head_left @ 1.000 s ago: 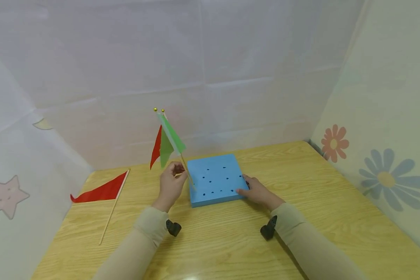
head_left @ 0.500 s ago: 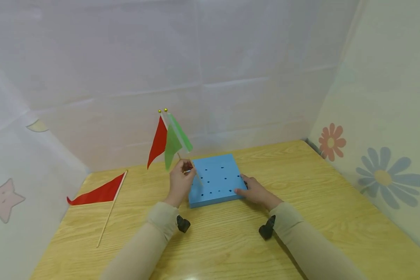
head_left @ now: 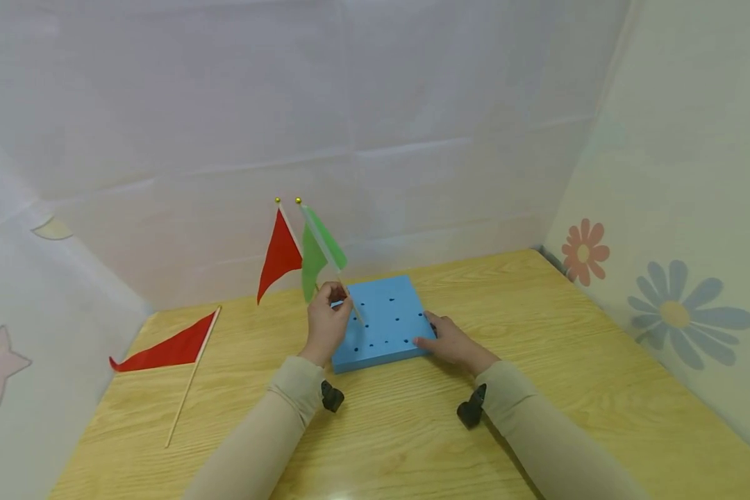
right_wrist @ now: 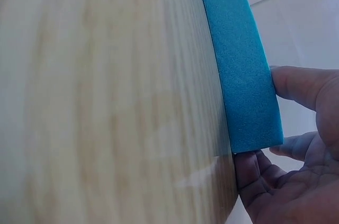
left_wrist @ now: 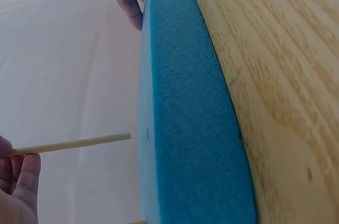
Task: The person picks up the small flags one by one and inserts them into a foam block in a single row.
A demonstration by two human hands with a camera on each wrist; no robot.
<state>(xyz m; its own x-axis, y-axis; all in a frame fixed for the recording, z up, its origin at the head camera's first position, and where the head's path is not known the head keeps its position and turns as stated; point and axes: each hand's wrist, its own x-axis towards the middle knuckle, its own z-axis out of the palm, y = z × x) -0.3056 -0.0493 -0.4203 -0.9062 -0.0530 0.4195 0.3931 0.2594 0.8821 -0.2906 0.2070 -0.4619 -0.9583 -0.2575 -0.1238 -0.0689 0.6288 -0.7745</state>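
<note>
In the head view, my left hand (head_left: 326, 323) pinches the thin wooden stick of a small green pennant flag (head_left: 313, 262). The stick's lower tip (left_wrist: 123, 136) is held just above the top of a blue foam board (head_left: 380, 332) dotted with small holes; the left wrist view shows a gap between them. Left of it a red pennant flag (head_left: 281, 251) leans upright, its stick running down behind my left hand, so its foot is hidden there. My right hand (head_left: 455, 345) grips the board's near right corner, thumb on the top face and fingers against the side.
Another red pennant flag (head_left: 173, 346) lies flat on the wooden table (head_left: 394, 430), left of the board. A pale sheet (head_left: 450, 104) hangs behind the table, and side panels with flower and star prints stand left and right.
My left hand has carried the green flag rightward, over the board, so the red flag behind it shows more fully. My right hand keeps its grip. The view has turned slightly right.
</note>
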